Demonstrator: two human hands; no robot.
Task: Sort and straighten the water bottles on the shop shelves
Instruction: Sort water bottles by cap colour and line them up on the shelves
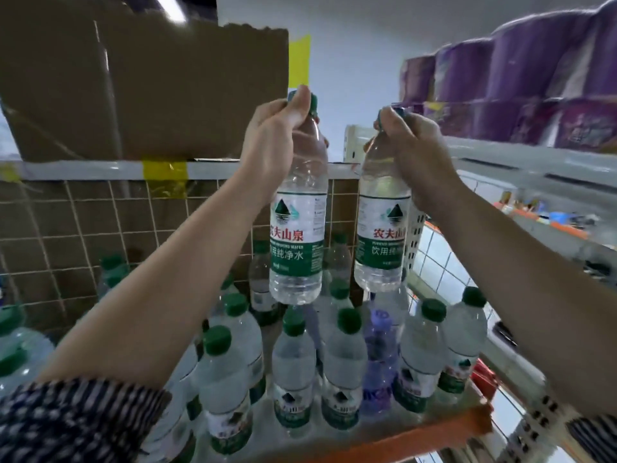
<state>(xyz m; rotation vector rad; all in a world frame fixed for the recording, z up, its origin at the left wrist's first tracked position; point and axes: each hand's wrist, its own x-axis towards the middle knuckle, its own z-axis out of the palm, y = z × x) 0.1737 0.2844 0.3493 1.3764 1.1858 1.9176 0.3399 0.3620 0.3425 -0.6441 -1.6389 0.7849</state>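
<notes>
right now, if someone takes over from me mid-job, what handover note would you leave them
Left hand grips a clear plastic water bottle with green cap and green-white label by its top, lifted above the shelf stock. Right hand grips a second bottle with the same label likewise.
Below, green-capped bottles stand unevenly on the orange-edged shelf, one purple-tinted bottle among them.
Done: no tidy row yet. Left: place both held bottles, separate the purple one, straighten rows.
</notes>
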